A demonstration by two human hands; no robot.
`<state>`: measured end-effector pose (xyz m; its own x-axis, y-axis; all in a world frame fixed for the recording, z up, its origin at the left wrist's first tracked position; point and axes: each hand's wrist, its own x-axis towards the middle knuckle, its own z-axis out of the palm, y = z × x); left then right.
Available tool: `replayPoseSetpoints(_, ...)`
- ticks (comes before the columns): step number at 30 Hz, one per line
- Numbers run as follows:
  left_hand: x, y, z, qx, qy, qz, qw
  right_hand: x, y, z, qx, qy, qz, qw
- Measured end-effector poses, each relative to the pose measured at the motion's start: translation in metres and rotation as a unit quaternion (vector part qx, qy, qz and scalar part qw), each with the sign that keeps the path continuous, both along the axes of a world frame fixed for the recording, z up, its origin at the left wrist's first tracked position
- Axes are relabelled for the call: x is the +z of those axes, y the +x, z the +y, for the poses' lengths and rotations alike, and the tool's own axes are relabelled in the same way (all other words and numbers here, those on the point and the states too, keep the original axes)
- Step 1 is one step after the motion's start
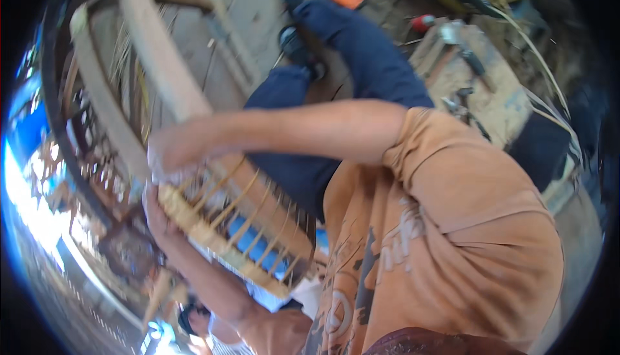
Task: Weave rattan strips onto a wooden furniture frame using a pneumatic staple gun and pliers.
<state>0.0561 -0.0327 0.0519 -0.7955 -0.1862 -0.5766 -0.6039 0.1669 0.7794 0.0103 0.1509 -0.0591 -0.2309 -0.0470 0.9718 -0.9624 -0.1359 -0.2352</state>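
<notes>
I hold a woven rattan frame with pale upright strands and a thick wrapped rim. My right hand reaches across from the right and grips the frame's upper edge, beside a pale wooden bar. My left hand comes up from the bottom of the picture and clasps the wrapped rim just below the right hand. Both hands are blurred and close together on the same end of the frame. My orange shirt and dark blue trousers fill the right side.
A larger curved cane chair frame stands at the left. A wooden work block with a hammer and other tools lies at the upper right, with loose rattan strips beside it. Plank floor shows at the top.
</notes>
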Motion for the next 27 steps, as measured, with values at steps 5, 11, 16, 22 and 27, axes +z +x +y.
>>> replayPoseSetpoints(5,0.000,-0.003,-0.036,-0.054,0.030,-0.024,0.998,-0.006,0.059,0.082,0.177,0.071,-0.425,0.885)
replayPoseSetpoints(11,-0.008,0.003,-0.018,-0.055,0.076,0.033,0.995,-0.085,0.150,0.213,-0.032,-0.056,-0.674,0.736)
replayPoseSetpoints(16,-0.006,0.003,-0.016,-0.072,0.042,0.065,0.994,-0.104,0.241,0.348,-0.410,-0.181,-0.721,0.529)
replayPoseSetpoints(22,-0.010,0.007,-0.005,-0.043,0.037,0.075,0.996,-0.109,0.284,0.458,-0.752,0.140,-0.422,0.487)
replayPoseSetpoints(27,-0.005,0.004,-0.012,-0.054,0.023,0.048,0.997,-0.136,0.299,0.502,-0.625,0.312,-0.540,0.470)
